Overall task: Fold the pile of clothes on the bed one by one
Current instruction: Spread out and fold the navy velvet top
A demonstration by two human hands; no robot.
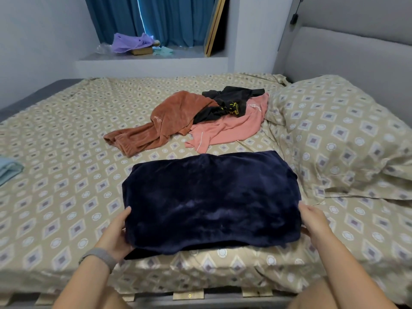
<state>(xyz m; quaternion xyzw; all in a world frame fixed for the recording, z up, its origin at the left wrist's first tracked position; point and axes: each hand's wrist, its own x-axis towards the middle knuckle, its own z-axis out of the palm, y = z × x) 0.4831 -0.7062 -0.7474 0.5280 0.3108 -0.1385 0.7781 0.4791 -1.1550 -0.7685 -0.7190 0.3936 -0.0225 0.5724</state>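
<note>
Head view, looking forward and down across a bed [66,134] covered with a patterned sheet. A navy plush garment [211,197] is shown lying near the front edge of the bed, already reduced to a broad rectangle. Its left end is held by the left hand [113,235], whose thumb is laid on top of the fabric while the fingers are tucked beneath the edge; a grey wristband [100,257] is worn on that wrist. Its right end is held by the right hand [314,221] in the same way, so each grip is closed on the garment and neither is wide. The step in hand is judged to be a late fold or the squaring of this one item. The rest of the pile is seen farther back, well apart from the navy piece: a rust-brown garment [160,123], a black garment [225,103] lying partly over it, and a pink garment [229,126] beneath the black one. A pillow [345,134] is placed at the right, and a light blue folded cloth [9,168] at the left edge. For the next move, both ends would need to be lifted evenly and brought together, or the finished piece set aside, before another item is drawn from the pile.
</note>
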